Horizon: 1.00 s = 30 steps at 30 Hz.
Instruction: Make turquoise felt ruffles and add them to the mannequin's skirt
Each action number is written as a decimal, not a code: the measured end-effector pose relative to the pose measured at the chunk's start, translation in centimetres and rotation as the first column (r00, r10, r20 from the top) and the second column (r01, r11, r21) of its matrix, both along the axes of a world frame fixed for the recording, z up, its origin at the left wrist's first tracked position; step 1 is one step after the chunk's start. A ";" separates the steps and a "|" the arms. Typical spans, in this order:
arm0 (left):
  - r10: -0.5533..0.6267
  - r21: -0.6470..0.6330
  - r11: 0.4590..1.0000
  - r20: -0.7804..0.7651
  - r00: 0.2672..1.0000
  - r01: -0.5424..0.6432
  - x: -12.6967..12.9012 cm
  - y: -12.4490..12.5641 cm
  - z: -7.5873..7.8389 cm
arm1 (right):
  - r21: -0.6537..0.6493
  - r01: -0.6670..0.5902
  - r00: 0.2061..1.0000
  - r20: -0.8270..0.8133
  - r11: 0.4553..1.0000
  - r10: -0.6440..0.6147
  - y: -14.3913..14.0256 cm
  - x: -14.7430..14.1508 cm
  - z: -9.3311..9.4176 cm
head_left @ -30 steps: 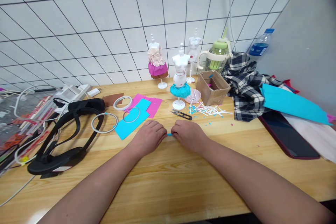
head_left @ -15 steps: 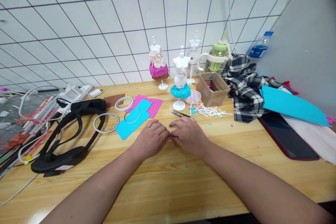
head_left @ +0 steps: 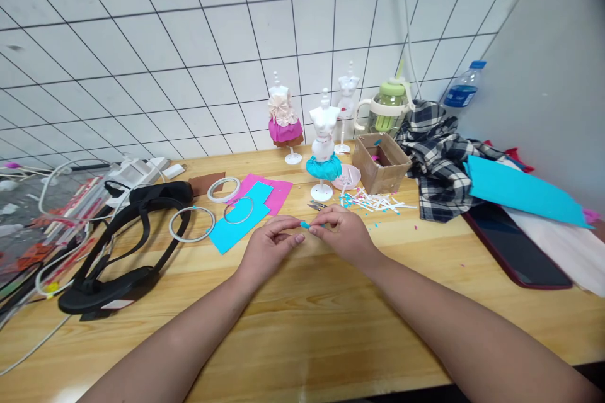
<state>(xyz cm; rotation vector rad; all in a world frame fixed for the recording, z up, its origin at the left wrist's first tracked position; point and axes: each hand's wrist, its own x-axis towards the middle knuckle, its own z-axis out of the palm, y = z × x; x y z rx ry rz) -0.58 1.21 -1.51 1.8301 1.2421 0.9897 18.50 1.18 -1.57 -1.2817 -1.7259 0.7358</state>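
Between my fingertips is a small blue piece of paper (head_left: 305,225), partly hidden by the fingers. My right hand (head_left: 344,233) pinches it between thumb and fingers. My left hand (head_left: 273,244) meets it from the other side, its fingers closed at the piece's left end. Just beyond my right hand lie dark-handled snips (head_left: 316,205), mostly covered. Behind them stands a white mini mannequin (head_left: 325,132) with a gathered blue skirt (head_left: 324,167). Left of my hands, a flat blue sheet (head_left: 239,221) overlaps a pink sheet (head_left: 280,194), with rolls of tape (head_left: 191,224) around them.
Two more mannequins (head_left: 285,114) stand by the tiled wall. A cardboard box (head_left: 382,167), white paper strips (head_left: 380,201) and a pink dish (head_left: 350,177) sit at centre right. A black headset (head_left: 118,271) lies left; a phone (head_left: 520,252) and plaid cloth (head_left: 439,164) lie right.
My hands have turned and lifted slightly, so the blue piece now shows between the fingertips. The left thumb has come into sight. The camera view has shifted a little.
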 end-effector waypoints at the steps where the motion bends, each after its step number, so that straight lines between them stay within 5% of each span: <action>1: 0.030 -0.068 0.997 0.083 0.996 -0.024 0.3 -0.1 -0.1 | -0.040 0.014 0.996 -0.085 0.999 -0.017 0.1 -0.2 -0.2; 6: 0.202 -0.244 0.962 0.329 0.923 -0.124 1.1 -0.1 -0.9 | -0.037 0.004 0.969 -0.247 0.999 -0.013 0.2 -1.1 -0.6; 11: 0.230 -0.289 0.949 0.355 0.906 -0.128 1.1 0.0 -1.2 | -0.040 0.026 0.969 -0.246 0.999 -0.035 0.0 -1.6 -0.7; 21: 0.193 -0.116 0.979 0.252 0.948 -0.168 0.9 -0.2 -0.6 | -0.065 -0.073 0.975 -0.215 0.995 0.057 0.1 -1.6 -1.3; 26: 0.066 0.098 0.992 0.091 0.994 -0.075 0.3 -0.5 -0.2 | 0.131 -0.081 0.997 0.011 0.988 0.080 -0.6 -0.3 0.0; 30: 0.073 0.185 0.980 -0.018 0.997 -0.068 -0.1 -0.6 -0.1 | 0.228 -0.086 0.991 0.119 0.970 0.060 -1.0 0.4 0.8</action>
